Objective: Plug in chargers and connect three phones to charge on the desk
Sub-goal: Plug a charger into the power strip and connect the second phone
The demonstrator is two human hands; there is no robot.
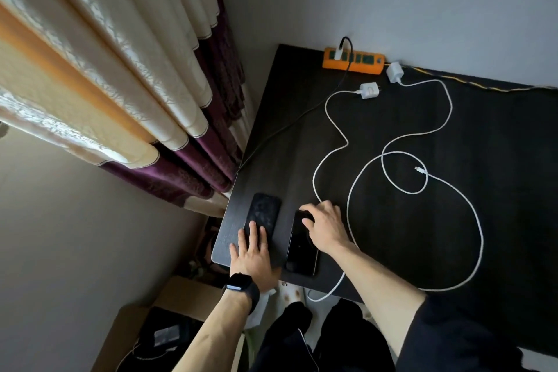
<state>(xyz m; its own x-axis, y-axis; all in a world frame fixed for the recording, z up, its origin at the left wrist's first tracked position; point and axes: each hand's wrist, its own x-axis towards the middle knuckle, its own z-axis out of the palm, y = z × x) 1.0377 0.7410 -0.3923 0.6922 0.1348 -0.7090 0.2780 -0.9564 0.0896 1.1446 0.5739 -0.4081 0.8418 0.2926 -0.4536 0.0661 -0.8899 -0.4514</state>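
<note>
Two dark phones lie side by side near the front left corner of the black desk (392, 118). My left hand (252, 254) rests flat with its fingers on the near end of the left phone (264, 211). My right hand (324, 225) curls over the top end of the right phone (302, 246), fingertips on it. Two white charger bricks lie unplugged by the orange power strip (353, 61): one brick (369, 90) to the left, the other (395, 71) at the strip's end. Their white cables loop across the desk; one free connector (420, 170) lies inside a loop. A black plug (339, 53) sits in the strip.
Cream and purple curtains (136, 84) hang to the left of the desk. An open cardboard box (169, 329) holding dark items stands on the floor below the desk corner. A yellow-black cord (453, 80) runs along the wall behind the desk. One white cable hangs over the front edge.
</note>
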